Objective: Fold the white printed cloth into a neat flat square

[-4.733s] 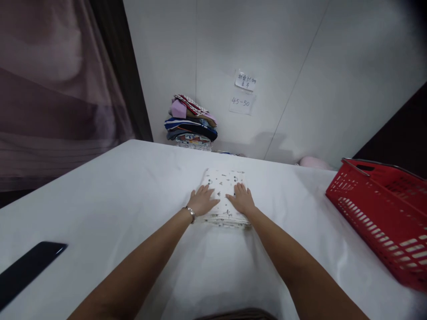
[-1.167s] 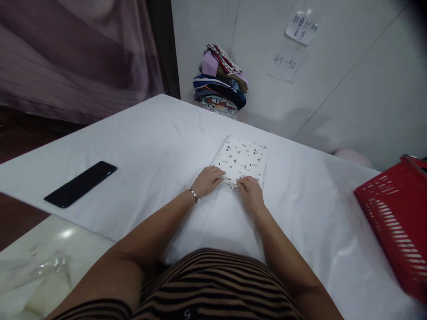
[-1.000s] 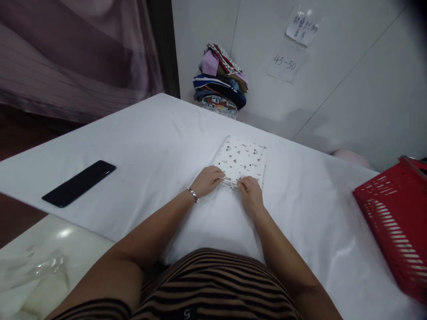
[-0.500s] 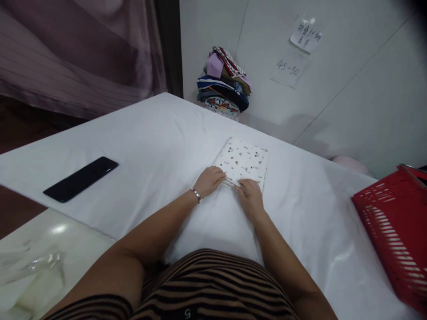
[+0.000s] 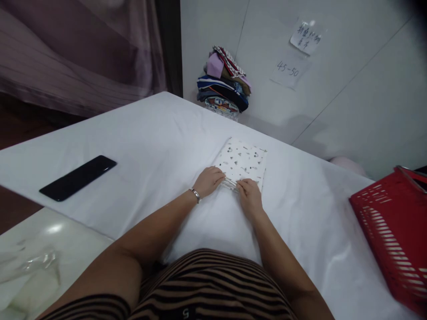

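A folded white cloth (image 5: 242,158) with small dark printed motifs lies flat on the white-covered table. Its near edge shows several stacked layers. My left hand (image 5: 209,180), with a bracelet at the wrist, pinches the near left corner of the cloth. At the near right corner, my right hand (image 5: 249,194) grips the same edge between thumb and curled fingers. The layered edge shows in the gap between both hands.
A long black object like a phone (image 5: 78,178) lies at the table's left. On the right stands a red slotted basket (image 5: 393,231). Behind the far edge is a stack of folded fabrics (image 5: 223,84). Clear plastic (image 5: 36,266) lies on a lower surface at left.
The right fingers have shifted slightly along the near edge of the cloth, and its layers look a little more pressed together. The view has moved slightly.
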Available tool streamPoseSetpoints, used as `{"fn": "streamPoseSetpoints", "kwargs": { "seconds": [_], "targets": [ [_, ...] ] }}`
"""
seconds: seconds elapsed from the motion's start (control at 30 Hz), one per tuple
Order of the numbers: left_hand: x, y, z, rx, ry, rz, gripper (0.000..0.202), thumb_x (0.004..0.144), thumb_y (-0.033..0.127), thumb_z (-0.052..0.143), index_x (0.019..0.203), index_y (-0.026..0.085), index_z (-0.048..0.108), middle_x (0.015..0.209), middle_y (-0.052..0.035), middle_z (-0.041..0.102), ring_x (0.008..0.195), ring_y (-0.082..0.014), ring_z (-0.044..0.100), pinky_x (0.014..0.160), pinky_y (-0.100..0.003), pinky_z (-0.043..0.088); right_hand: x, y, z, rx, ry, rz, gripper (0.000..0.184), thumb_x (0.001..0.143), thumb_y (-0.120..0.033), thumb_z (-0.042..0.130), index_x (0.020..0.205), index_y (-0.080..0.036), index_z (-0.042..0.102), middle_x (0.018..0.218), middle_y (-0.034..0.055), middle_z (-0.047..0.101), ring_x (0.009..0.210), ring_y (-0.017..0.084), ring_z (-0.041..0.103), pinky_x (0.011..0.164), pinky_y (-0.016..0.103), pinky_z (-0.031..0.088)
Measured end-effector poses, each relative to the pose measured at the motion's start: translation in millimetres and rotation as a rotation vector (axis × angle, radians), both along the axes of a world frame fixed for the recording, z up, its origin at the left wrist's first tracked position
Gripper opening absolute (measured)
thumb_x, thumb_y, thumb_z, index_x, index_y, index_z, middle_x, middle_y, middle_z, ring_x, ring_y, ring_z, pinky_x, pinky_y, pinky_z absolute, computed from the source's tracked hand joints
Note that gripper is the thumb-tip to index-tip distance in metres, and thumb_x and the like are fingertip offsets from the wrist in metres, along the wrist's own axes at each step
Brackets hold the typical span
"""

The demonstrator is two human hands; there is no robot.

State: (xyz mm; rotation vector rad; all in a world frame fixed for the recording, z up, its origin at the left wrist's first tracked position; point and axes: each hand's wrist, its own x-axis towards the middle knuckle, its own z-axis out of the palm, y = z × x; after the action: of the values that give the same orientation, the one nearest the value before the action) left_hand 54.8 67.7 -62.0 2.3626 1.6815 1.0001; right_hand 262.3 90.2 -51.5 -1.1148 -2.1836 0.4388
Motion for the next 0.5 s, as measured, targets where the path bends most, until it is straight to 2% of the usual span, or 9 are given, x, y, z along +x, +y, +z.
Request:
{"fn": "streamPoseSetpoints", "kwargs": {
  "seconds": [0.13,0.3,0.5],
  "targets": [
    [0.8,-0.2,0.4,0.002,-0.009,0.009,0.029,0.092,0.032,0.038,0.092,0.022,0.065,0.09,-0.0035,0.063,0.086,-0.0169,0.052,0.079,-0.034,0.039,0.9,0.2,0.0,0.009,-0.026,0.02,0.024,0.089,-0.034,0.047,0.099,-0.024,0.067,0.095,0.0059,0.061,0.092,0.021,0.052,0.082,0.036,0.042],
    [1.2,-1.0,-0.1,0.008,-0.017,0.012,0.027,0.091,0.031,0.039,0.097,0.022,0.064,0.092,-0.004,0.063,0.089,-0.0177,0.053,0.08,-0.034,0.039,-1.4,0.3,1.6,-0.003,0.0,-0.01,0.024,0.091,-0.032,0.044,0.091,-0.023,0.066,0.092,0.0047,0.061,0.089,0.02,0.052,0.08,0.034,0.041],
    [4.3,-2.6,3.4,-0.008,-0.008,0.008,0.026,0.088,0.038,0.046,0.101,0.023,0.063,0.096,-0.0041,0.062,0.091,-0.0185,0.052,0.082,-0.035,0.038,-4.9,1.0,2.6,0.012,0.01,-0.038,0.025,0.091,-0.032,0.042,0.085,-0.022,0.064,0.085,0.0037,0.061,0.084,0.019,0.052,0.077,0.032,0.04]
  ]
}}
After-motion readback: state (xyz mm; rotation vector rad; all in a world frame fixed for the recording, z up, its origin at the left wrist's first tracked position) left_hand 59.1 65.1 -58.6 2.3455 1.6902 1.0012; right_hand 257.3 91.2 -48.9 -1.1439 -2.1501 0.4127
